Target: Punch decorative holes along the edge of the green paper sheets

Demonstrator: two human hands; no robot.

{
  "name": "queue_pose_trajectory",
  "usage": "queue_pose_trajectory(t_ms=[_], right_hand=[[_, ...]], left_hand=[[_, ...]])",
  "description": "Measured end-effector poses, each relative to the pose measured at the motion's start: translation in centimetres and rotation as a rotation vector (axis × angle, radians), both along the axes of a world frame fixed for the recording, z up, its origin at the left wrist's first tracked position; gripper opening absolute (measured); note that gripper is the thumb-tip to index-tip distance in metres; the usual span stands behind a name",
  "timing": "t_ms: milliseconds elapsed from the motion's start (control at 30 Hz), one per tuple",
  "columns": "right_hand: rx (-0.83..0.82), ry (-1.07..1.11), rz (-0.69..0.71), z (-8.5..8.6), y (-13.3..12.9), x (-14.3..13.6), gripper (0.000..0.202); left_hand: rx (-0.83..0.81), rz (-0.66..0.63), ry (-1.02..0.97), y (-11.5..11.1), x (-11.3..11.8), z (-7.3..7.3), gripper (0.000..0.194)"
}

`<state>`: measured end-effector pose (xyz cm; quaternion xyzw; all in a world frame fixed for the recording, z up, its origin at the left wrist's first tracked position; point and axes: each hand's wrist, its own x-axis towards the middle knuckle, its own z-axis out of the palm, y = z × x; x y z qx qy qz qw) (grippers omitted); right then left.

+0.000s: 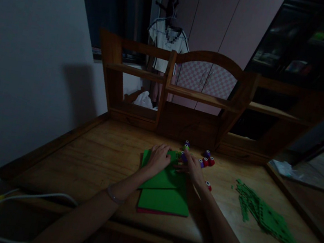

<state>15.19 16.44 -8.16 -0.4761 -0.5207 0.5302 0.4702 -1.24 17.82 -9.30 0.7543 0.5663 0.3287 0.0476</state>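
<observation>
Green sheets (164, 200) lie stacked on the wooden desk, with a red edge showing underneath. My left hand (159, 157) rests on the upper left of the top sheet, fingers bent; whether it grips anything is hard to see. Over the sheet's upper right is my right hand (192, 168), its thumb and fingers apart around a small dark blue piece (183, 156); the dim picture does not show whether it is gripped. Just beyond it sits a green piece with an eye-like top (186, 147). Red pieces (211, 161) and a purple one (207, 153) stand to the right.
Cut green strips and scraps (270, 218) lie on the right of the desk (88, 154). A wooden shelf unit (203, 98) runs along the back edge. One more red piece (208, 185) is beside my right wrist. A white cable (34, 196) hangs at the front left.
</observation>
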Motion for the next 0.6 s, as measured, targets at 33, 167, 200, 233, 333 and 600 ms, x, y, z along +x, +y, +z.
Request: queue_pose_trajectory(t_ms=[33,167,200,233,333,600], right_hand=[[0.011,-0.008,-0.002,0.04,-0.05,0.02,0.05],[0.089,-0.02,0.002,0.23,-0.35,0.14,0.049],[0.105,-0.026,-0.005,0.25,-0.4,0.16,0.049],[0.119,-0.036,-0.016,0.26,-0.43,0.18,0.049],[0.156,-0.072,-0.042,0.26,-0.42,0.21,0.05],[0.212,-0.115,-0.065,0.36,-0.51,0.16,0.051]], left_hand=[[0.003,-0.001,-0.001,0.0,0.0,-0.02,0.028],[0.014,-0.003,-0.018,0.18,-0.05,-0.14,0.028],[0.012,-0.004,-0.025,0.25,-0.07,-0.16,0.028],[0.008,-0.005,-0.031,0.31,-0.09,-0.17,0.028],[-0.011,-0.004,-0.038,0.42,-0.13,-0.16,0.029],[-0.019,-0.002,-0.04,0.38,-0.06,-0.19,0.029]])
